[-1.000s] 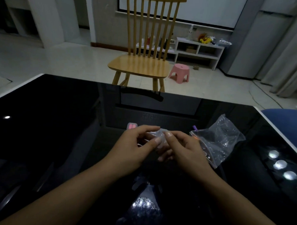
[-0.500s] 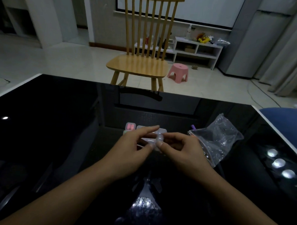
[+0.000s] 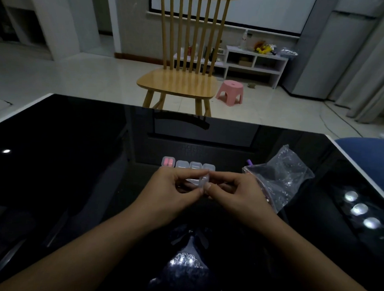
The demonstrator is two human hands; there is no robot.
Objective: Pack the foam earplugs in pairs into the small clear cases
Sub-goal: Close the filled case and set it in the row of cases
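Observation:
Both hands meet over the middle of the black glass table (image 3: 75, 166). My left hand (image 3: 173, 193) and my right hand (image 3: 237, 194) pinch one small clear case (image 3: 203, 180) between thumbs and forefingers, just above the tabletop. Its inside is hidden by my fingers. Behind my hands a row of small cases lies on the table: the leftmost case (image 3: 168, 161) holds a pair of pink earplugs, and three clear cases (image 3: 195, 165) beside it look empty. A clear plastic zip bag (image 3: 280, 177) lies to the right of my right hand.
A wooden chair (image 3: 180, 79) stands past the table's far edge, with a pink stool (image 3: 230, 92) beside it. A blue seat (image 3: 369, 153) shows at the right edge. Ceiling lights reflect on the glass at the right.
My hands have drawn back toward me with the clear case, and the row of cases behind them has come into view. My right fingers shifted onto the case's end.

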